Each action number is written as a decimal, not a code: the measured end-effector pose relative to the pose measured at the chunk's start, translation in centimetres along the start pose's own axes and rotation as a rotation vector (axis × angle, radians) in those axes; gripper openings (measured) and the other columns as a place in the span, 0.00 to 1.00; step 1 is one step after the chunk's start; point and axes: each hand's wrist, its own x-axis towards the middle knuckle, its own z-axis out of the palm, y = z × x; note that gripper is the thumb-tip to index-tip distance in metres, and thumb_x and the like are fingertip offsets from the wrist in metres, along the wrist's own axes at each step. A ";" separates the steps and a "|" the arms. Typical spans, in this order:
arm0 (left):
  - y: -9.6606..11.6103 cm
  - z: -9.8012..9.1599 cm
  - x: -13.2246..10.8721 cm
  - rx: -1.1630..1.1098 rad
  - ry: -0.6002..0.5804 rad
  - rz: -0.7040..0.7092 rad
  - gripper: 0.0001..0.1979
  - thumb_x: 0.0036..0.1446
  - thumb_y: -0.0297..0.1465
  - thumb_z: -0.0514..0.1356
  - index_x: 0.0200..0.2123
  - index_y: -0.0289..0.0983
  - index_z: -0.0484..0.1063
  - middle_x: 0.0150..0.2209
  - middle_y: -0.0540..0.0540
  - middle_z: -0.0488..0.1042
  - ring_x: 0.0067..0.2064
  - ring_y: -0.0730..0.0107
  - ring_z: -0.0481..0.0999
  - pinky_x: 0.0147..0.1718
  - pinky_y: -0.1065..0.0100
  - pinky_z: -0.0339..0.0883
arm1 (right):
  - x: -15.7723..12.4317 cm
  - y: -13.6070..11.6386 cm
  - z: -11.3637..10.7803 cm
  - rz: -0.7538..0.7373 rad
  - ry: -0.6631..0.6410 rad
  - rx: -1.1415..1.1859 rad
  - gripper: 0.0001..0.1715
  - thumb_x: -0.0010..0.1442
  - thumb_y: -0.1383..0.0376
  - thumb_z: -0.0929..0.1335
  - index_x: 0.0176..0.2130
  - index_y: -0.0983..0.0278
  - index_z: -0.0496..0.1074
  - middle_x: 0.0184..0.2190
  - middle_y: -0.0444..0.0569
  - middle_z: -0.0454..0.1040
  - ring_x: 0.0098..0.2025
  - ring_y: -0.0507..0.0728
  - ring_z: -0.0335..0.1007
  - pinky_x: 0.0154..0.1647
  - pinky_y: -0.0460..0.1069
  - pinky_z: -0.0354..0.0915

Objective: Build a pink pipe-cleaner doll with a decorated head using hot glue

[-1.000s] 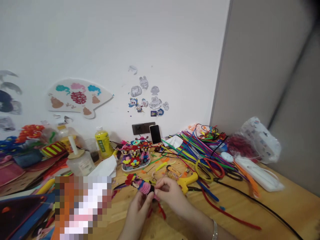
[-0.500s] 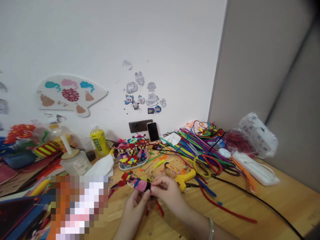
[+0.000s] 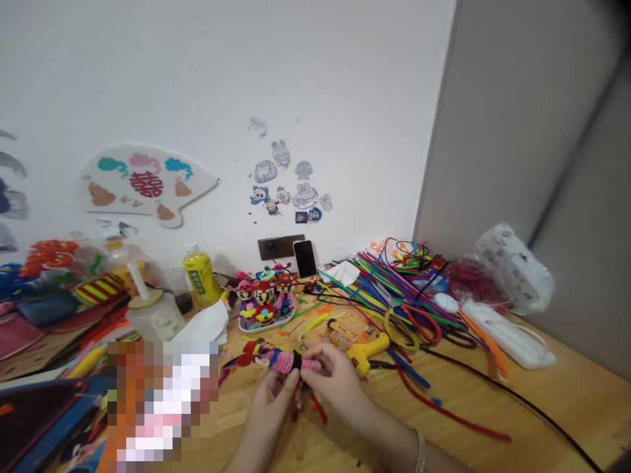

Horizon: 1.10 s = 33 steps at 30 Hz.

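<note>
A small doll-like figure of fuzzy pipe cleaners lies sideways between my hands, with a red head part at the left, a pink body and a black band. My left hand is closed around its underside near the black band. My right hand pinches the pink end at the right. Red strands hang below the figure. Just right of my right hand lies a yellow glue gun. Behind, a tray bears several similar colourful figures.
Pipe cleaners pile up at the back right with scissors. A phone leans on the wall. A yellow bottle and a glass jar stand left. A black cable crosses the right side beside a white power strip.
The view has shifted slightly. My right hand has moved a little away from the black band, and more of the pink end shows between my hands.
</note>
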 end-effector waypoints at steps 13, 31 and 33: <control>0.7 0.5 -0.6 -0.099 -0.046 -0.110 0.17 0.37 0.39 0.68 0.19 0.36 0.64 0.12 0.55 0.66 0.14 0.79 0.61 0.13 0.77 0.52 | 0.1 -0.7 -1.0 -0.233 -0.092 -0.488 0.19 0.48 0.76 0.65 0.41 0.62 0.71 0.36 0.48 0.70 0.39 0.55 0.64 0.42 0.50 0.61; 1.9 0.2 -1.0 -0.558 -0.130 -0.343 0.08 0.38 0.21 0.67 0.19 0.34 0.70 0.20 0.53 0.74 0.22 0.81 0.69 0.24 0.79 0.64 | -0.1 -0.6 -1.9 -0.505 -0.344 -0.761 0.14 0.57 0.73 0.60 0.41 0.64 0.70 0.38 0.51 0.68 0.40 0.54 0.64 0.40 0.47 0.62; 1.9 -0.1 -0.7 -0.606 -0.146 -0.377 0.05 0.38 0.20 0.65 0.20 0.33 0.72 0.21 0.49 0.76 0.25 0.77 0.72 0.28 0.77 0.67 | -0.1 -0.7 -2.1 -0.529 -0.362 -0.767 0.16 0.56 0.73 0.61 0.44 0.64 0.68 0.41 0.52 0.68 0.42 0.55 0.64 0.42 0.48 0.62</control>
